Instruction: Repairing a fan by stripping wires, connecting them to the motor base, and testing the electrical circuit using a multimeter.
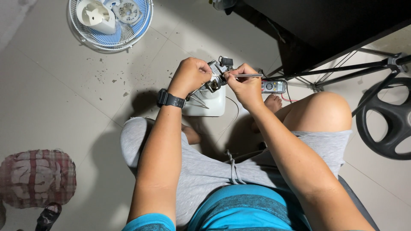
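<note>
Nearest the camera are a blue shirt (239, 209) and grey shorts (205, 167), with both forearms reaching away over the lap toward the far middle of the scene. At the end of the left forearm, past a black wristwatch (170, 99), the left hand (189, 75) is curled closed around a small motor assembly (215, 73) of grey metal and dark parts, which sticks out of the fist on its right side. Just right of it, the right hand (245, 85) pinches a thin metal tool (247, 75) between thumb and fingertips, the other fingers folded in. This tool lies almost level, its long axis running left to right; its left tip meets the motor assembly at the gap between the two hands, and its other end juts out to the right past the knuckles.

Much of the motor assembly is hidden inside the left fist, so its full shape cannot be made out, and what the tool's tip touches is too small to tell. Below the hands sits a white plastic housing (209, 105), partly covered by them. A multimeter (273, 87) lies just right of the right hand, and a fan grille (110, 22) lies far left, cut off by the top edge.
</note>
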